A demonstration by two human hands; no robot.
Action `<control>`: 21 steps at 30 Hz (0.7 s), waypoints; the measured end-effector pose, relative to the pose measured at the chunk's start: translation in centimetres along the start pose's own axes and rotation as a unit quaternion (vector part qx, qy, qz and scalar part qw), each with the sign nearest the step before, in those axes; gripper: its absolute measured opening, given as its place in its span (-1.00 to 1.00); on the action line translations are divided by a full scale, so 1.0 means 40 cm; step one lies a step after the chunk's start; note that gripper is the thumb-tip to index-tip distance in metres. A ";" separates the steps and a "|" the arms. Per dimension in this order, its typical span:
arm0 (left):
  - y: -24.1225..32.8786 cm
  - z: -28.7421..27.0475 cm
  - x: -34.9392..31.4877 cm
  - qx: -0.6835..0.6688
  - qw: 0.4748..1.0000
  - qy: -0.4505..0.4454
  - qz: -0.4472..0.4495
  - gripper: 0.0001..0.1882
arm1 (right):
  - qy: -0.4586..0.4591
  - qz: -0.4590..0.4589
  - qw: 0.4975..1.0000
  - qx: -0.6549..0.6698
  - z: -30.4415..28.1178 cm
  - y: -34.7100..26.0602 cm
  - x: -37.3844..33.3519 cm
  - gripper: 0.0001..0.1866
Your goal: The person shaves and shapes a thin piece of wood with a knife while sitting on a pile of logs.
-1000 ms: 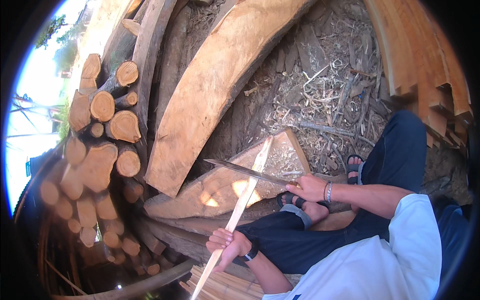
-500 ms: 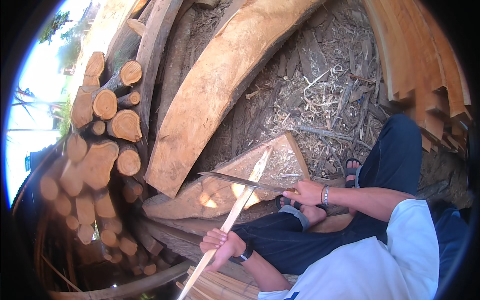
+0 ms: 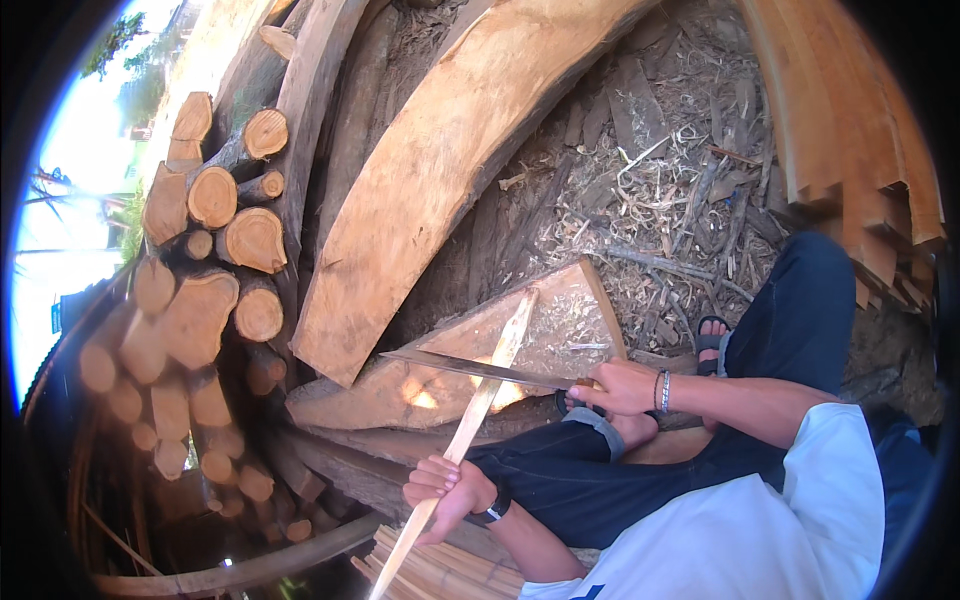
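My left hand (image 3: 447, 494) is wrapped round a long pale wooden strip (image 3: 475, 413), which slants up and away to the right. The strip's far end rests on a flat wooden slab (image 3: 548, 325) sprinkled with shavings. In my right hand (image 3: 622, 387) is the handle of a long-bladed knife (image 3: 470, 367). Its blade points left and crosses the strip between my left hand and the strip's far end. Whether the edge bites into the wood I cannot tell.
Stacked cut logs (image 3: 212, 197) fill the left side. A big curved plank (image 3: 430, 160) lies beyond the slab. Shavings and bark (image 3: 660, 190) cover the ground ahead. Sawn boards (image 3: 850, 130) are piled at the far right. Thin strips (image 3: 450, 566) lie beside my left forearm.
The knife blade has shifted slightly along the strip toward my left hand, its tip swinging a little lower and left. Both hands keep their grips; the whole view has shifted slightly.
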State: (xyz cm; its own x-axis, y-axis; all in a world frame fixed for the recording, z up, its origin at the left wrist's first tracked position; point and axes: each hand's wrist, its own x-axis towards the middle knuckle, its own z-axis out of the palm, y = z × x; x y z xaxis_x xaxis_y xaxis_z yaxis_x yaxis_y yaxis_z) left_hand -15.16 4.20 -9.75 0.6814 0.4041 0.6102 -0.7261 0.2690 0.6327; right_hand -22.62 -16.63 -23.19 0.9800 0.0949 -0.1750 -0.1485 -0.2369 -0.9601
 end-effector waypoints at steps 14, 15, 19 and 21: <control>-0.009 -0.005 -0.004 0.009 1.000 -0.021 0.003 -0.23 | -0.010 0.065 0.997 -0.030 0.016 0.048 0.014 -0.26; -0.008 -0.004 -0.003 0.020 1.000 -0.014 0.004 -0.23 | -0.020 0.070 0.997 -0.030 0.010 0.043 0.008 -0.27; -0.004 -0.002 -0.008 0.028 0.999 0.014 0.010 -0.24 | 0.020 -0.005 1.000 -0.012 0.026 0.049 0.002 -0.27; -0.007 0.014 -0.010 0.022 0.999 0.022 0.014 -0.26 | 0.009 0.012 1.000 -0.025 0.021 0.049 0.006 -0.28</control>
State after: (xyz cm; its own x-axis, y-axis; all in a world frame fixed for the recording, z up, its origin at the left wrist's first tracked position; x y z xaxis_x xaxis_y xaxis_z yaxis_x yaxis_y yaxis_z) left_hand -15.17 3.46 -9.92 0.6561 0.4495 0.6062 -0.7389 0.2191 0.6373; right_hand -22.80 -16.25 -25.31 0.9785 0.0706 -0.1937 -0.1660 -0.2875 -0.9433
